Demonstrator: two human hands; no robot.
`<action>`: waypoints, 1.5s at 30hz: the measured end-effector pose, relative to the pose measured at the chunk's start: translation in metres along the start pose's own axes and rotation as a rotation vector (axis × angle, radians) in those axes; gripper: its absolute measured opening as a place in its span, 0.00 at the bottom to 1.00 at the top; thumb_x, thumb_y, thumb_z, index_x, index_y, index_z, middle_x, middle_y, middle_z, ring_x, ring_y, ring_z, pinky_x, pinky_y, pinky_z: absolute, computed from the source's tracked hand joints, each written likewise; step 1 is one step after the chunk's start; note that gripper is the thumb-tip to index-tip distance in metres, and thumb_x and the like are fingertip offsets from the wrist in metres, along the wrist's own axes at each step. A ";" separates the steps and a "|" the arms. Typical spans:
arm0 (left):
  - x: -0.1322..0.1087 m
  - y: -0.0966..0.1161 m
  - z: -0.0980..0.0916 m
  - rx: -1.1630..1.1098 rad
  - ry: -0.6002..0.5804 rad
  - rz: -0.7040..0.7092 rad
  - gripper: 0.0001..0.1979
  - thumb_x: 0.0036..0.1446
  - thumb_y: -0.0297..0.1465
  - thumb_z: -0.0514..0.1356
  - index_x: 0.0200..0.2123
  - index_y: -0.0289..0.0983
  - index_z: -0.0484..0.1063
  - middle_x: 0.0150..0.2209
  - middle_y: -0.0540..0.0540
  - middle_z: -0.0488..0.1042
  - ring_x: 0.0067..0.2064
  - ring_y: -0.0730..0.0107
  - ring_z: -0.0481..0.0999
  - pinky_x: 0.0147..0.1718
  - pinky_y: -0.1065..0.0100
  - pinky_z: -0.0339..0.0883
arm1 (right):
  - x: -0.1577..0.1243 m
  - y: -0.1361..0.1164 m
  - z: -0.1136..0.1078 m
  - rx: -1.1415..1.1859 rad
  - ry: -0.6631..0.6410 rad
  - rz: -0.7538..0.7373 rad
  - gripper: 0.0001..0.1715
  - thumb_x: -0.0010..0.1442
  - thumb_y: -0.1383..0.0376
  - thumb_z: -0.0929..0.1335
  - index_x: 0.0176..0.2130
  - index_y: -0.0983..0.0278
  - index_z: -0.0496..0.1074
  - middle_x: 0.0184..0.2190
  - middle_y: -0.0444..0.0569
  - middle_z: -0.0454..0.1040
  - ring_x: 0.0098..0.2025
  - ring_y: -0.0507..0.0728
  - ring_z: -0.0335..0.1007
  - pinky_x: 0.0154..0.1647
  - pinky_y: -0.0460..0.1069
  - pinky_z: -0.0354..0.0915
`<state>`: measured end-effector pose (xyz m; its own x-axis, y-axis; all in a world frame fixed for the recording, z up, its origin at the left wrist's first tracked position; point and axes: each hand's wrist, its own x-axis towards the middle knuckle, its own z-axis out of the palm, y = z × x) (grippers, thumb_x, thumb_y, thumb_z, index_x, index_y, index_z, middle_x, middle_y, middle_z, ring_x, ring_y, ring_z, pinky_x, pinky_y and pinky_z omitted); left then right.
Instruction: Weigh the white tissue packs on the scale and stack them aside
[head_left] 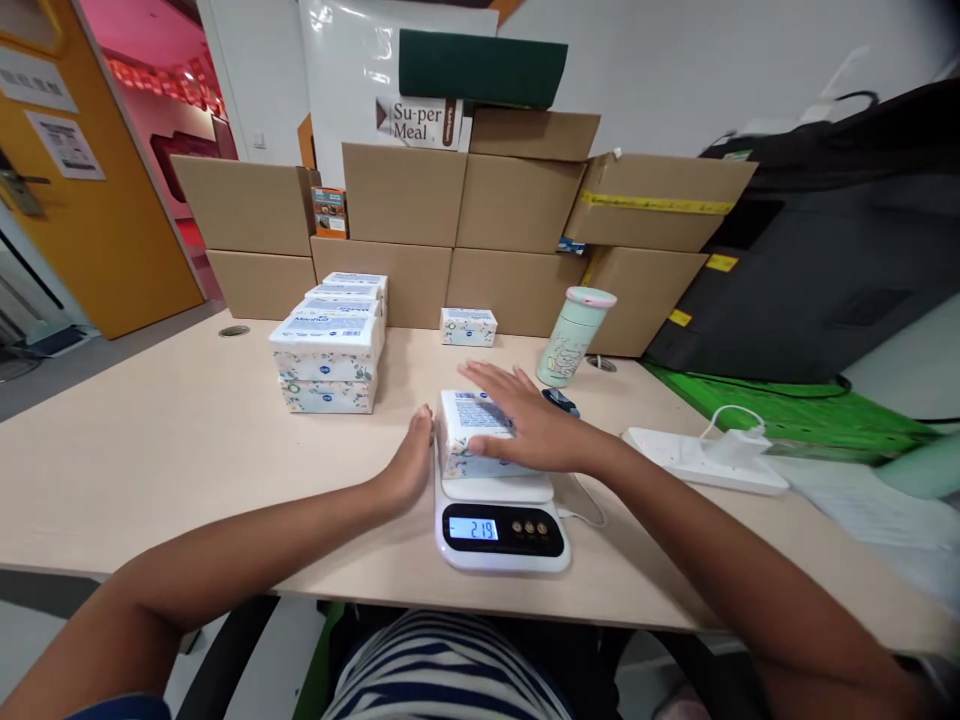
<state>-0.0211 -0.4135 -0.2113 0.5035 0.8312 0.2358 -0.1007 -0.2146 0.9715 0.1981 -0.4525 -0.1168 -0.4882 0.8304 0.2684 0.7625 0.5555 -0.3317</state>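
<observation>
A white tissue pack (463, 428) with a floral print lies on the plate of a white digital scale (501, 562). The scale's lit display (472, 529) appears to read 2.19. Along the pack's left side my left hand (409, 462) stands on edge, fingers straight and held together, partly hidden behind the thumb side. My right hand (531, 425) reaches over the pack's top and right part with its fingers spread, covering some of it. Whether either palm presses on the pack, I cannot tell.
Stacked tissue packs (328, 357) stand at the left, and a single pack (469, 327) sits farther back. A mint tumbler (574, 338) and a white power strip (705, 460) are on the right. Cardboard boxes (397, 200) line the table's back.
</observation>
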 end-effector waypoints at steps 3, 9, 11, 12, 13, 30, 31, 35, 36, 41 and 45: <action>-0.005 -0.007 -0.005 -0.026 0.137 -0.150 0.51 0.68 0.69 0.38 0.82 0.46 0.45 0.84 0.42 0.42 0.84 0.46 0.41 0.81 0.40 0.46 | -0.020 0.018 0.003 0.189 0.322 0.031 0.60 0.65 0.23 0.56 0.81 0.49 0.50 0.82 0.54 0.53 0.83 0.71 0.47 0.82 0.74 0.44; -0.017 0.022 0.015 -0.343 -0.228 -0.003 0.44 0.72 0.65 0.45 0.80 0.46 0.56 0.80 0.42 0.60 0.82 0.45 0.54 0.80 0.39 0.50 | -0.042 0.036 0.069 0.874 0.642 0.392 0.63 0.66 0.25 0.48 0.83 0.54 0.29 0.82 0.59 0.53 0.80 0.66 0.58 0.75 0.70 0.63; -0.018 0.029 0.018 -0.397 -0.286 -0.022 0.44 0.72 0.64 0.46 0.80 0.45 0.58 0.78 0.41 0.64 0.81 0.44 0.56 0.80 0.40 0.48 | -0.040 0.030 0.083 1.130 0.639 0.406 0.62 0.66 0.25 0.53 0.83 0.51 0.34 0.81 0.55 0.57 0.77 0.66 0.64 0.75 0.68 0.65; -0.018 0.031 0.016 -0.407 -0.292 -0.032 0.44 0.72 0.64 0.45 0.80 0.45 0.58 0.78 0.40 0.65 0.81 0.45 0.57 0.81 0.40 0.47 | -0.037 0.026 0.085 1.255 0.659 0.393 0.61 0.66 0.26 0.57 0.83 0.49 0.38 0.80 0.52 0.60 0.76 0.66 0.66 0.75 0.68 0.65; -0.018 0.031 0.014 -0.412 -0.298 -0.040 0.44 0.72 0.64 0.45 0.80 0.44 0.58 0.77 0.39 0.65 0.81 0.45 0.57 0.81 0.41 0.45 | -0.035 0.023 0.085 1.370 0.693 0.381 0.58 0.66 0.27 0.60 0.82 0.46 0.44 0.78 0.50 0.63 0.75 0.65 0.68 0.75 0.67 0.65; 0.000 0.014 0.019 -0.543 -0.313 -0.108 0.42 0.74 0.61 0.44 0.79 0.43 0.61 0.73 0.38 0.71 0.77 0.46 0.67 0.81 0.43 0.45 | -0.030 0.023 0.073 1.777 0.796 0.532 0.31 0.74 0.37 0.60 0.54 0.54 0.76 0.47 0.47 0.89 0.55 0.65 0.86 0.61 0.70 0.79; 0.002 0.013 0.019 -0.542 -0.302 -0.116 0.42 0.75 0.61 0.44 0.79 0.43 0.61 0.73 0.39 0.71 0.77 0.47 0.67 0.81 0.43 0.45 | -0.030 0.022 0.072 1.785 0.798 0.536 0.30 0.74 0.38 0.60 0.52 0.54 0.77 0.46 0.47 0.89 0.54 0.65 0.86 0.61 0.69 0.79; 0.006 0.008 0.019 -0.541 -0.279 -0.095 0.39 0.77 0.59 0.43 0.79 0.43 0.61 0.73 0.41 0.71 0.77 0.49 0.66 0.82 0.44 0.42 | -0.031 0.017 0.069 1.818 0.776 0.527 0.32 0.75 0.38 0.59 0.50 0.55 0.78 0.44 0.47 0.89 0.53 0.66 0.87 0.60 0.68 0.79; 0.006 0.007 0.018 -0.545 -0.271 -0.079 0.39 0.77 0.58 0.43 0.79 0.44 0.61 0.73 0.42 0.71 0.77 0.49 0.66 0.82 0.44 0.42 | -0.031 0.016 0.069 1.822 0.773 0.524 0.32 0.75 0.38 0.58 0.50 0.55 0.78 0.43 0.47 0.89 0.52 0.65 0.87 0.60 0.68 0.79; 0.001 0.005 0.016 -0.554 -0.209 -0.022 0.36 0.77 0.56 0.46 0.79 0.47 0.59 0.75 0.43 0.69 0.77 0.49 0.65 0.81 0.45 0.46 | -0.031 0.011 0.068 1.831 0.777 0.544 0.31 0.76 0.40 0.58 0.49 0.56 0.78 0.43 0.47 0.89 0.52 0.65 0.87 0.60 0.67 0.80; -0.002 0.003 0.015 -0.532 -0.198 0.020 0.37 0.76 0.58 0.48 0.79 0.47 0.59 0.75 0.42 0.69 0.78 0.50 0.64 0.81 0.45 0.47 | -0.030 0.012 0.070 1.816 0.776 0.529 0.29 0.74 0.39 0.60 0.49 0.55 0.78 0.43 0.47 0.89 0.53 0.65 0.87 0.60 0.67 0.80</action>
<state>-0.0092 -0.4236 -0.2088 0.6432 0.7068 0.2947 -0.5043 0.1014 0.8575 0.1919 -0.4682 -0.1925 0.2130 0.9757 -0.0508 -0.7115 0.1193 -0.6924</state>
